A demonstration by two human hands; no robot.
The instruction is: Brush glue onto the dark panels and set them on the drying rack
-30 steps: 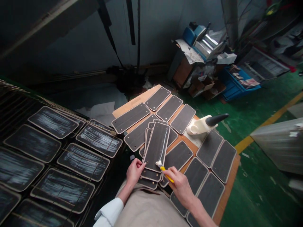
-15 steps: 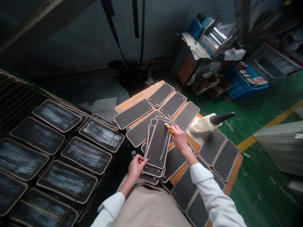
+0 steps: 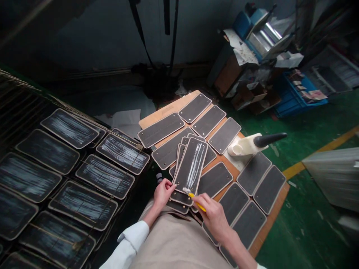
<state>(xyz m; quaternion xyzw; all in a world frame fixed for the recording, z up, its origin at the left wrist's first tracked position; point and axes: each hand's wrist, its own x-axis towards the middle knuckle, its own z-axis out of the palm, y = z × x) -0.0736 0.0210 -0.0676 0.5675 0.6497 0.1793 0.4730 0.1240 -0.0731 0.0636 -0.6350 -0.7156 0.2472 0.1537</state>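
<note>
A dark rectangular panel (image 3: 186, 160) with a pale edge lies on top of a small fanned stack, white streaks running along its right half. My left hand (image 3: 163, 192) pinches the panel's lower left corner between thumb and fingers. Closed around a yellow-handled brush (image 3: 196, 201), my right hand (image 3: 214, 215) is at the lower right of the stack. The brush's whitish tip touches the panel near its bottom end. Similar panels without streaks lie around the stack on a brown board (image 3: 157, 114).
At left, a wire rack (image 3: 17, 95) carries streaked panels. A cream container (image 3: 242, 146) with a black tapered piece stands right of the stack. Farther back are a blue machine (image 3: 256, 33) with metal rollers and a blue crate (image 3: 291, 106).
My right hand has moved the brush down from the panel's top end to its bottom end. More white streaks show on the panel. The camera view has shifted slightly.
</note>
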